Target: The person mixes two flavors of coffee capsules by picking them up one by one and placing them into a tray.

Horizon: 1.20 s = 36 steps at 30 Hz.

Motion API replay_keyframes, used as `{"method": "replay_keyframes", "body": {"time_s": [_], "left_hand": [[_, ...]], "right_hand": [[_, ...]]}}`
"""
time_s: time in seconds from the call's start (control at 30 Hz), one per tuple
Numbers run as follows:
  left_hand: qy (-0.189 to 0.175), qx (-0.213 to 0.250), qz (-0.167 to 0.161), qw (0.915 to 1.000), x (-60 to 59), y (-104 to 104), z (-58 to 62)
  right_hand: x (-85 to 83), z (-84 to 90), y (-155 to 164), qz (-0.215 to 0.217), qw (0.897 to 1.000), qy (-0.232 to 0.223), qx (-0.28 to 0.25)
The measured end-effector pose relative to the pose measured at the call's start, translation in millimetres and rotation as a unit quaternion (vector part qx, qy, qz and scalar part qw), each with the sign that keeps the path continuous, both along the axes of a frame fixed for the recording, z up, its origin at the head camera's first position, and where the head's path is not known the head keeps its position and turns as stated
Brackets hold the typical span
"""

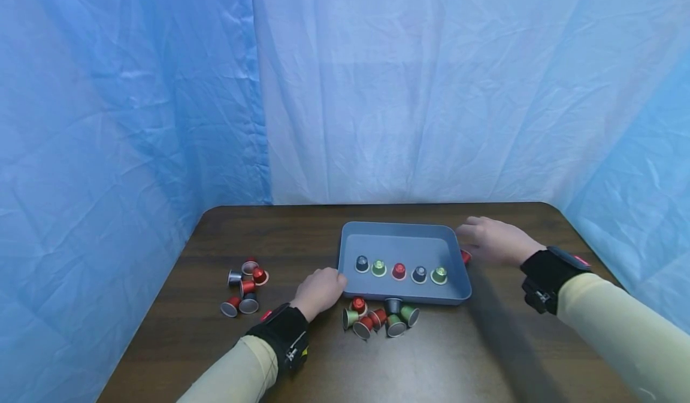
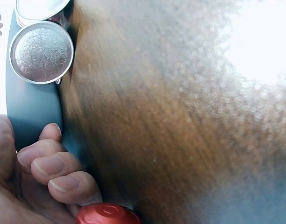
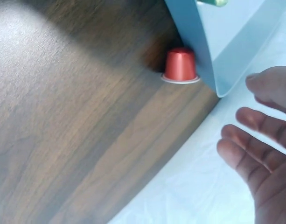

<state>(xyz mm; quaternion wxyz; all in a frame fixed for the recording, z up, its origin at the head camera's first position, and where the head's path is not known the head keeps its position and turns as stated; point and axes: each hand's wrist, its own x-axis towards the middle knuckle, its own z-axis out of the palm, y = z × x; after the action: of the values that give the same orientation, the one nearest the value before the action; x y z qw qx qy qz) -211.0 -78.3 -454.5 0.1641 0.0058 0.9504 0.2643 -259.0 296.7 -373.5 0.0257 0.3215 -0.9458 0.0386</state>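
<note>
Tray (image 1: 404, 241), grey-blue plastic, on dark table (image 1: 302, 229); five capsules (image 1: 399, 270) rowed inside. Probably light, stiff, smooth-walled; best gripped at opposite rims. Left hand (image 1: 319, 291) fingers curled against near-left corner; right hand (image 1: 493, 240) fingers spread, relaxed, beside far-right corner.

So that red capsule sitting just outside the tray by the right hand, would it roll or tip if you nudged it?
The red capsule stands on its wide rim on the table, so it probably slides rather than tips. Its tapered round body would likely roll in a curve once knocked over, like those lying in the pile. It looks small and thin-walled, so probably light.
</note>
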Motion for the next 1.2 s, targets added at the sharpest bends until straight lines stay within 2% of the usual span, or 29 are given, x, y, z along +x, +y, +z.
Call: {"method": "replay_keyframes", "body": {"time_s": [0.33,0.67,0.93,1.2], "left_hand": [[0.007,-0.003,-0.001,1.0,-1.0,-1,-1.1],[0.003,0.004,0.002,1.0,-0.8,2,-2.1],[0.008,0.005,0.001,1.0,0.7,3,-3.2],[0.006,0.006,0.0,1.0,1.5,3,-1.1]], "right_hand": [[-1.6,-4.5,3,-0.022,0.999,-0.029,0.017],[-4.4,-25.8,8,-0.041,0.996,-0.064,0.046],[-6.2,-38.1,10,-0.039,0.996,-0.062,0.054],[-3.8,-46.2,11,-0.072,0.992,-0.083,0.058]]}}
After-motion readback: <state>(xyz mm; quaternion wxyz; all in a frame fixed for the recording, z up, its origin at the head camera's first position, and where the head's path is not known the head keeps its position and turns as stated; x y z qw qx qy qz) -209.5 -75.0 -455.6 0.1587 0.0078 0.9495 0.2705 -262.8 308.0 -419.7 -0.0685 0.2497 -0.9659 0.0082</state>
